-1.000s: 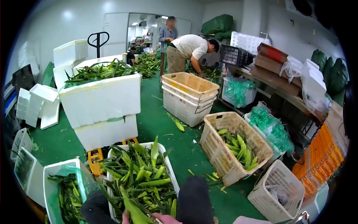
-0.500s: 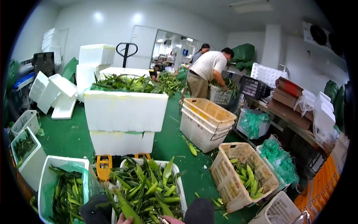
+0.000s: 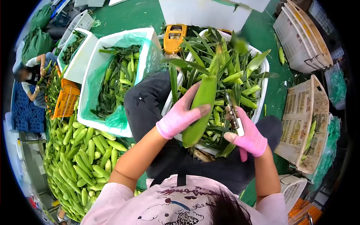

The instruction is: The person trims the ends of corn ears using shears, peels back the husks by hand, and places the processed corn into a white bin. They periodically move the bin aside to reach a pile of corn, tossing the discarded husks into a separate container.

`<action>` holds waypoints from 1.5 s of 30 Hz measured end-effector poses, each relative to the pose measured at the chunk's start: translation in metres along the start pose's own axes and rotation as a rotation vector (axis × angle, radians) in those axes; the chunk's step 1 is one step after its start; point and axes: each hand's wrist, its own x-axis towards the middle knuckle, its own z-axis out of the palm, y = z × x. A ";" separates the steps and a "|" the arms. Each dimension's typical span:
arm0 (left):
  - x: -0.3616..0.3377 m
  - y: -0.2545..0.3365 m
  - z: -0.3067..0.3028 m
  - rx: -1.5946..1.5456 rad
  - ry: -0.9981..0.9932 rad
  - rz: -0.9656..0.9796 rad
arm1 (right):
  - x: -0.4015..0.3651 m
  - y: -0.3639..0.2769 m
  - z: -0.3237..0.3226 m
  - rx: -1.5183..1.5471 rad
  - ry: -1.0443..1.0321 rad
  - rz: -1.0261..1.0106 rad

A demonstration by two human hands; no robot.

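The ear is above the near part of the tub, aslant, its narrow end pointing away over the leaves in the tub and its broad end down by the near rim. The left hand, in a pink glove, grasps it: thumb across the front, fingers partly hidden behind, the grip open only as far as the ear's thickness. The right hand, gloved too, is over the tub's right part, its grip curled round clippers. They point away from the body, just beside the ear and apart from it; I cannot tell whether the blades are parted.

Long leaves jut past the tub's rim. The left knee stands between the tub and a lined box to its left, which holds more leaves. The right knee is at the tub's near right corner, between it and a beige basket. Just beyond the tub's far left corner is a yellow fork, with a big white box farther beyond.

Left of the tub, on the near side, a heap of ears spreads wide; farther left are an orange crate and another person. Right of the tub, toward the far side, are stacked baskets, a loose ear beside them on the floor.
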 end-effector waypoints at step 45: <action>-0.051 -0.022 0.021 1.000 0.212 0.711 | -0.041 -0.015 0.045 0.322 0.142 -0.143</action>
